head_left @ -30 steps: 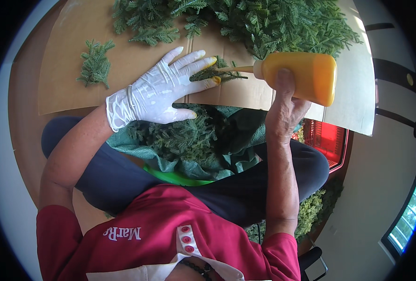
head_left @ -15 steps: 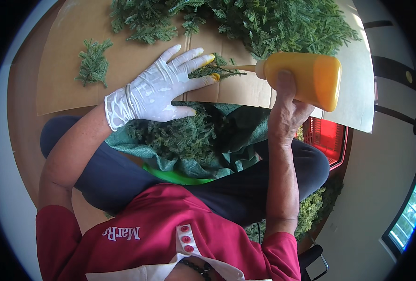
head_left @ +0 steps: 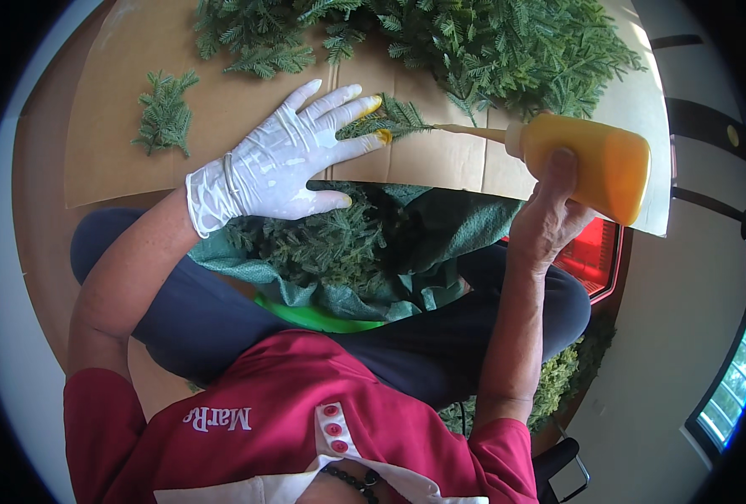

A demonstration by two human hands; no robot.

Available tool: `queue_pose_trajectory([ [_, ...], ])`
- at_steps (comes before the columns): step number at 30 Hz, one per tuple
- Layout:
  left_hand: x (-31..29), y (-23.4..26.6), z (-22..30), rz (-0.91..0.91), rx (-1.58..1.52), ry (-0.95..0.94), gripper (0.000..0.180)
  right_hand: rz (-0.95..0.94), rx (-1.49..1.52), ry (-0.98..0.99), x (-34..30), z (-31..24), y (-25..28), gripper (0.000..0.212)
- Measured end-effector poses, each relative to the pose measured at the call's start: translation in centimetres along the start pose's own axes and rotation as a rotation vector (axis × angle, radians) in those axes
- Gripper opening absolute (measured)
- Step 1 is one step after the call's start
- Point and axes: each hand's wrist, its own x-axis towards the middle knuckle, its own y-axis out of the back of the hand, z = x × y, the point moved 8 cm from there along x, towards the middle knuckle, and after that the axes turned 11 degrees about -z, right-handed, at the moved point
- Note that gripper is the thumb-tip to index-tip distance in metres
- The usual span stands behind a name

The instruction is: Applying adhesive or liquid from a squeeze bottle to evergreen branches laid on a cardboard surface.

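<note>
Just off the near edge of the cardboard sheet [head_left: 440,164], a green sack [head_left: 255,273] holds greenery [head_left: 331,244]. Over the sheet's right end, the right hand [head_left: 553,210] wraps its fingers around a yellow-orange bottle [head_left: 595,164]; near its middle, the gloved left hand [head_left: 285,164], fingers spread flat, steadies a sprig [head_left: 402,116], nozzle at the stem. Whether it or the far-side pile [head_left: 515,50] already carries liquid cannot be told.

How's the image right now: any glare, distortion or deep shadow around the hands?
Head view: the window at right is glaringly bright; head view: the cardboard edge bows and the corners go black; head view: gloved left hand, right hand and bottle read clearly, with cloth below in shadow.
</note>
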Motion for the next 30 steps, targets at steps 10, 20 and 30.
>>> queue_pose_trajectory([
  [10, -0.1, 0.1, 0.0, 0.003, -0.011, 0.014, 0.069, -0.102, 0.002, 0.037, -0.1, -0.2, -3.1, 0.029],
  [20, -0.1, -0.1, -0.1, 0.016, -0.005, 0.002, 0.070, -0.082, -0.127, -0.028, 0.2, 0.4, -0.4, 0.027],
  [30, -0.1, 0.1, 0.1, 0.018, -0.021, 0.009, 0.069, 0.031, 0.131, 0.064, 0.9, 0.0, 0.2, 0.025],
])
